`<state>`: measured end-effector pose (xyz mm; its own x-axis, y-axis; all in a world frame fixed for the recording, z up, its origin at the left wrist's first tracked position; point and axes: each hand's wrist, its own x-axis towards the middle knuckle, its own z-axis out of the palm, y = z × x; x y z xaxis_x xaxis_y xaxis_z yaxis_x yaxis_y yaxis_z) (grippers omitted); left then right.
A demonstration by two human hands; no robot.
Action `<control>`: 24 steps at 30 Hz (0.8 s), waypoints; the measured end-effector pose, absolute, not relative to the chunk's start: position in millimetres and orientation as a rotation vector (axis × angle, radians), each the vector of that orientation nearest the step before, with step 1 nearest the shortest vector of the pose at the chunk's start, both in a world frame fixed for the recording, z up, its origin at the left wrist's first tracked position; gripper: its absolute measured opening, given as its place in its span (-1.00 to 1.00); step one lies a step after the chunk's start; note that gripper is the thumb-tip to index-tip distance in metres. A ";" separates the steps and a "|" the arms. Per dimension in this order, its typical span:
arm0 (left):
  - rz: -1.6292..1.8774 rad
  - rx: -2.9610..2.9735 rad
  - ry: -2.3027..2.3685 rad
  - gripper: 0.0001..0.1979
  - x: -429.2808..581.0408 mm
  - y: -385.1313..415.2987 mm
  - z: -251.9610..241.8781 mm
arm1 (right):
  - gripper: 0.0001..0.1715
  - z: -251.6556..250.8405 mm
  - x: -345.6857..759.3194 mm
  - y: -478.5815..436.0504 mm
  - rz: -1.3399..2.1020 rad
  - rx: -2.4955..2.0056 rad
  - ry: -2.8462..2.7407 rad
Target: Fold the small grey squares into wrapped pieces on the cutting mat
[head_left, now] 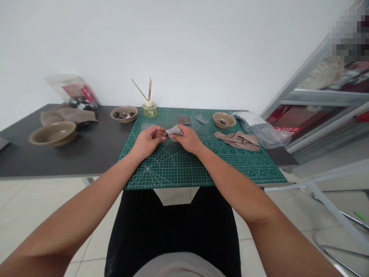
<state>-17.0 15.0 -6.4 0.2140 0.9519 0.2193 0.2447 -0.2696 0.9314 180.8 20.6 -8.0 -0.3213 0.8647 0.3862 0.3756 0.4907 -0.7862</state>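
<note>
Above the middle of the green cutting mat (150, 175), my two hands are close together. My right hand (188, 138) is closed on a light grey piece of paper (173, 130), pinched between thumb and fingers and bent over. My left hand (147, 141) has its fingers curled, holding a small dark pebble (165, 134) at the fingertips, right against the paper's left edge. Most of the pebble is hidden. Behind the hands lies a brown square sheet (183, 120), with a small clear plastic bag (201, 119) beside it.
Pebbles lie in a left bowl (123, 120) and a right bowl (224, 125). A brown cloth (239, 141) and plastic bag (259, 132) are at right. A reed diffuser bottle (150, 110) stands behind. Farther left are a large bowl (53, 139), another cloth (67, 115) and a clear container (66, 86).
</note>
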 end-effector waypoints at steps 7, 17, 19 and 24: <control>1.113 1.721 1.095 -0.66 -16.6 12.5 -6.1 | -0.91 -6.2 182.0 17.1 0.595 -0.977 -1.944; 1.096 1.837 1.190 -0.67 -18.0 8.5 -1.5 | -0.88 -5.9 179.4 15.7 0.532 -0.955 -2.025; 1.086 1.841 1.211 -0.68 -18.5 8.4 -1.7 | -0.84 -6.2 179.2 15.2 0.573 -0.965 -2.019; 1.050 1.796 1.180 -0.70 -19.4 9.7 -3.7 | -0.73 -5.0 179.9 14.0 0.662 -0.981 -1.964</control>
